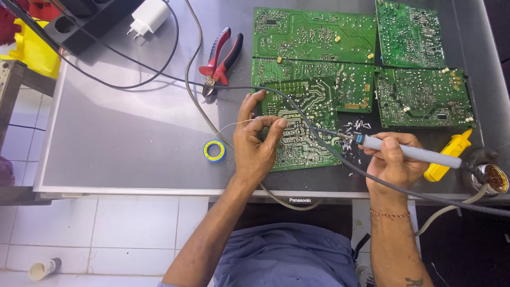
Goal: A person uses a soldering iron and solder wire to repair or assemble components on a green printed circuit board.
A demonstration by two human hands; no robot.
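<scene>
My left hand (pixel 256 139) pinches a thin solder wire (pixel 229 126) between thumb and forefinger and rests on a green circuit board (pixel 303 114). In my right hand (pixel 392 159) is a grey soldering iron (pixel 409 151), gripped like a pen. Its tip (pixel 333 133) touches the board near the middle. The iron's braided cable (pixel 425 195) runs off to the right. Small metal scraps (pixel 355 127) lie beside the tip.
Several more green circuit boards (pixel 419 95) lie at the back and right. Red pliers (pixel 219 61), a blue and yellow tape roll (pixel 214 151), a yellow tool (pixel 449 154), a tin of flux (pixel 493 178), a white charger (pixel 147 16) and a power strip (pixel 87 21) surround them on the grey table (pixel 133 127).
</scene>
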